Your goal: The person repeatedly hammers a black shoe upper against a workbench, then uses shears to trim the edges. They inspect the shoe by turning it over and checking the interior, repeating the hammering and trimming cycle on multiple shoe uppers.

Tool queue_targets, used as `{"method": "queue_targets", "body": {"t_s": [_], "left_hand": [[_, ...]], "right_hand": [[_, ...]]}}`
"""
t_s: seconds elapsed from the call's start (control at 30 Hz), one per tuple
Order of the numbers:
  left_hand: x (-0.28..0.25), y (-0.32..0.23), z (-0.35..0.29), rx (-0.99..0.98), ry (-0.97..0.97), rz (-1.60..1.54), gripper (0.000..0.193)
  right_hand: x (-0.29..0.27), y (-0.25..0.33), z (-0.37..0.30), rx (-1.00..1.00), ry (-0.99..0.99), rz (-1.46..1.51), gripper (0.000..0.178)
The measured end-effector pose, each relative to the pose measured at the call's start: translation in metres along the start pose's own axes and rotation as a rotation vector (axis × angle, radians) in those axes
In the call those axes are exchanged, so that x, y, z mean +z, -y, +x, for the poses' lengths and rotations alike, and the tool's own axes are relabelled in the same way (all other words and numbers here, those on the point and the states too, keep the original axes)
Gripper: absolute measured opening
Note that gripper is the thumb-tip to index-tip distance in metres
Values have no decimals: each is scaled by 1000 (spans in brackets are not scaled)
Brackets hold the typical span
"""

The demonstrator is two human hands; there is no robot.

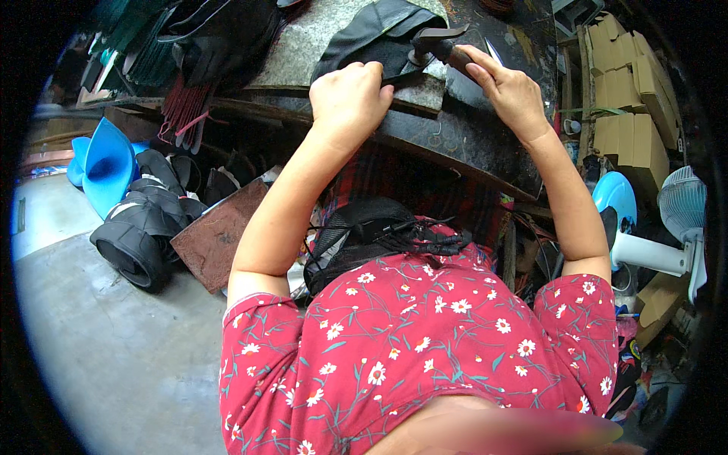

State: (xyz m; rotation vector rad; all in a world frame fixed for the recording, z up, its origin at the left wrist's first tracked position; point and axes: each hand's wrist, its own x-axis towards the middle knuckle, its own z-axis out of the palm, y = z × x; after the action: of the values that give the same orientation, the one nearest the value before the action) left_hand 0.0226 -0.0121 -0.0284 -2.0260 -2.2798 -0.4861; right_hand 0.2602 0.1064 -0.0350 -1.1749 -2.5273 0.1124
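On a pale, speckled slab lies a black leather-like piece, curved along its far side. My left hand is closed on its near edge, the knuckles up and the fingertips hidden underneath. A hammer with a dark head and brown handle is in my right hand, fingers wrapped round the handle. The hammer head is at the right end of the black piece; I cannot tell whether it touches.
The slab sits on a dark workbench. Dark red strips hang at its left. On the left floor are blue curved sheets and a black bundle. Cardboard boxes and a fan stand at right.
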Motion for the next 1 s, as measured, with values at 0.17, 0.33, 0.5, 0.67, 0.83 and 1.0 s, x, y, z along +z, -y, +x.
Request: {"method": "queue_targets", "body": {"t_s": [0.17,0.33,0.5,0.67,0.83,1.0], "left_hand": [[8,-5,-11,445,-64,-37,10],[16,-3,-10,447,-120,-72,7],[17,-1,-3,462,-156,-38,6],[28,-1,26,469,-212,64,7],[32,-2,34,387,-245,26,7],[15,6,9,100,-266,28,20]], "right_hand": [[-21,4,12,53,53,157,35],[-46,23,12,78,-237,832,37],[-30,27,5,-1,121,-7,36],[-29,17,19,50,-63,478,33],[-15,16,22,58,45,105,37],[2,0,19,47,28,-14,38]]}}
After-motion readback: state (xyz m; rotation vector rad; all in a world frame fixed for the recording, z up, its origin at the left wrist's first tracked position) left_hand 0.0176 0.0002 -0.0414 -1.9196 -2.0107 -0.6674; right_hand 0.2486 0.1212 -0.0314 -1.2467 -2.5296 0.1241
